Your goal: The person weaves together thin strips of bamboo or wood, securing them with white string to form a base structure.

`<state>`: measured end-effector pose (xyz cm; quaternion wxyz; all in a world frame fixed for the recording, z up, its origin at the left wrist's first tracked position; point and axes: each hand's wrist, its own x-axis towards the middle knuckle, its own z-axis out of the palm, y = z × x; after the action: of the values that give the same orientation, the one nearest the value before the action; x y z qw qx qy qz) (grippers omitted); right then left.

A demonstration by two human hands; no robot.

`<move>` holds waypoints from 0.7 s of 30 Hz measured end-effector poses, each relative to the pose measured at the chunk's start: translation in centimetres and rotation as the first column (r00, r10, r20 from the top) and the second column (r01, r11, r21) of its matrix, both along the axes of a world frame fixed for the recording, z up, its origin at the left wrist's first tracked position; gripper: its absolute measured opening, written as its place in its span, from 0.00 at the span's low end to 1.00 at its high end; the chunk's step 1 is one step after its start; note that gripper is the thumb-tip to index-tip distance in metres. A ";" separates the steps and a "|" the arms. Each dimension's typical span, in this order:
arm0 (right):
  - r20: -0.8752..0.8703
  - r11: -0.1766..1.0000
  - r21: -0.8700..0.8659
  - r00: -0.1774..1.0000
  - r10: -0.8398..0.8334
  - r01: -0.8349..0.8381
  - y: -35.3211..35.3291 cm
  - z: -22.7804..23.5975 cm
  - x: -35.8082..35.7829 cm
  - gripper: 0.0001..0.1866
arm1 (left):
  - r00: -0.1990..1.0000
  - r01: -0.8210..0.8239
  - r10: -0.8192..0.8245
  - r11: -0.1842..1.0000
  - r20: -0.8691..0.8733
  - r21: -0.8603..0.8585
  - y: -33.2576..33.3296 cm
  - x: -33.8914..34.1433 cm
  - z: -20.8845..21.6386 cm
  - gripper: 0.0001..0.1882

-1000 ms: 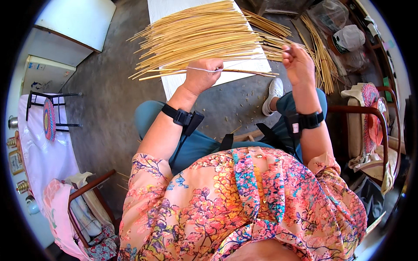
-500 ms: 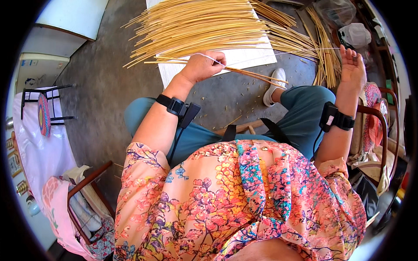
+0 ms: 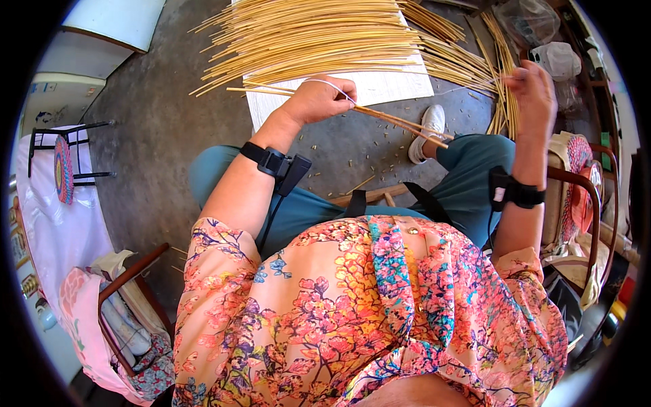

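Note:
My left hand (image 3: 323, 99) is closed around a few thin straw-coloured stalks (image 3: 397, 121), over the floor in front of my knees. They cross a little, and their ends stick out on both sides of the fist. White string (image 3: 324, 82) passes over the back of this hand and comes out at the fingers. From there it runs to the right, faint in places, toward my right hand (image 3: 536, 98). That hand is raised at the right and smeared by motion, its fingers drawn together at the string's end.
A wide layer of stalks (image 3: 319, 41) lies on a white board (image 3: 380, 87) ahead. More stalk bundles (image 3: 502, 74) lie to the right, near clear plastic bags (image 3: 525, 24). Chairs flank me, one with a pink cloth (image 3: 85, 325). Clippings dot the grey floor (image 3: 163, 136).
My right hand has moved slightly left and its fingers have drawn in. The string, taut before, now hangs slacker. My left hand keeps its hold on the stalks.

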<state>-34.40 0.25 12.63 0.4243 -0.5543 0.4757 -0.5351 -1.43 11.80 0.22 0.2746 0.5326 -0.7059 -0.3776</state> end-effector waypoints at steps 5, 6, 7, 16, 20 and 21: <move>-0.287 0.838 0.205 0.787 0.546 -0.507 5.3 -3.7 9.2 0.06 | 0.964 0.072 -0.038 0.990 0.262 -0.123 0.0 -1.7 -0.3 0.05; -0.307 0.818 0.223 0.758 0.575 -0.530 6.1 -4.4 11.0 0.05 | 0.952 0.079 -0.033 0.987 0.305 -0.139 0.3 -1.9 -0.3 0.05; -0.333 0.794 0.249 0.720 0.608 -0.555 6.7 -4.6 12.2 0.05 | 0.923 0.091 -0.028 0.985 0.383 -0.147 0.4 -2.5 0.0 0.05; -0.812 0.696 -0.006 0.410 0.415 -0.718 8.8 -7.0 16.6 0.07 | 0.956 0.046 0.112 0.854 0.271 -0.518 1.5 -4.8 -3.4 0.11; -0.928 0.759 0.089 0.224 0.299 -0.645 9.3 -7.1 17.1 0.08 | 1.000 0.019 -0.012 0.904 0.018 -0.427 1.5 -4.8 -4.3 0.11; -0.906 0.758 0.059 0.284 0.313 -0.649 9.1 -7.4 17.0 0.07 | 0.999 0.008 -0.024 0.880 -0.028 -0.474 1.5 -5.0 -4.2 0.12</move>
<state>-17.41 9.36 5.21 0.1620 -0.9251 0.3335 -0.0824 -6.39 13.28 -4.01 0.4049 0.4373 -0.7765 -0.2045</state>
